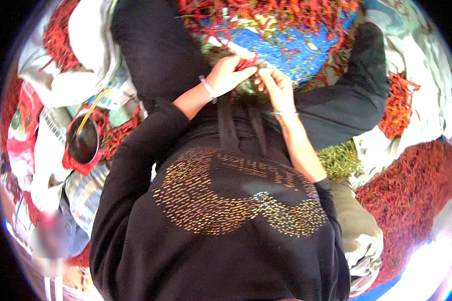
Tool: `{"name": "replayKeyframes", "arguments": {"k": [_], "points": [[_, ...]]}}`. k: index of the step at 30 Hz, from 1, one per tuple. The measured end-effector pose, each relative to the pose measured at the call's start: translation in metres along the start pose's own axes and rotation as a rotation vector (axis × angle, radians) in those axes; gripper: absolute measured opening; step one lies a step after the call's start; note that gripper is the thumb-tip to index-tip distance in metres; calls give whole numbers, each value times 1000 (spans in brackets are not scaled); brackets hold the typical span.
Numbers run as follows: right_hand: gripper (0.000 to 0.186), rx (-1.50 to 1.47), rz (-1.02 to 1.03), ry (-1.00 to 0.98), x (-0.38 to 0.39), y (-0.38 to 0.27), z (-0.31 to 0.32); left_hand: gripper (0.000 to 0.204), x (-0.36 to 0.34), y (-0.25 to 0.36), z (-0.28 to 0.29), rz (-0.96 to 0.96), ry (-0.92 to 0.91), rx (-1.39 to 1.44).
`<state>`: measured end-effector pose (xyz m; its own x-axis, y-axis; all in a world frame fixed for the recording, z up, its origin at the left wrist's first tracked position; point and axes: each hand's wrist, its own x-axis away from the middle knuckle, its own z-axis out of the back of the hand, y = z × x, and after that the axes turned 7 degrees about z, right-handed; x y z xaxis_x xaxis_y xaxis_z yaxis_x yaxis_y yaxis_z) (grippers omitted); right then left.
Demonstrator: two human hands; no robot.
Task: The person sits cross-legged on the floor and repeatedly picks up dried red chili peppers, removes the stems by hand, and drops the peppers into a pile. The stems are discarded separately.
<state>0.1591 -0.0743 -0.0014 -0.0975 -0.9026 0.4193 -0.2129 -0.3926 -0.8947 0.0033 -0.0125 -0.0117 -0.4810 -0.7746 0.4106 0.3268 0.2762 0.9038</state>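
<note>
Several red chili peppers (245, 63) stick out of my left hand (228, 76), whose fingers are closed around them. Close beside it, my right hand (277, 88) is held in a pinch, its fingertips almost meeting the left thumb. Whatever sits between those right fingertips is too small to make out. Both hands are above my lap, at the near edge of a blue sheet (286, 57). On that sheet lie loose chilies and green stem bits, with a large heap of red chilies (271, 15) on its far side.
My bent legs (158, 50) flank the sheet. At left stands a dark bowl (83, 140) with a yellow stick (91, 111) in it, near white sacks (88, 45). To the right are a green stem pile (339, 159), orange-red chilies (399, 108) and a broad red chili spread (407, 195).
</note>
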Motion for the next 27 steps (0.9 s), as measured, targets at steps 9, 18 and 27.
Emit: {"name": "replayKeyframes", "arguments": {"k": [9,18,27], "points": [[22,138,-77,-259,-9,3,25,20,5,8,-5,3,-175,-100],[13,-548,-506,14,6,2,5,14,9,27,4,-390,-231,-326],[32,-241,-231,172,-15,17,42,13,41,43,-16,-429,-468,-187]]}}
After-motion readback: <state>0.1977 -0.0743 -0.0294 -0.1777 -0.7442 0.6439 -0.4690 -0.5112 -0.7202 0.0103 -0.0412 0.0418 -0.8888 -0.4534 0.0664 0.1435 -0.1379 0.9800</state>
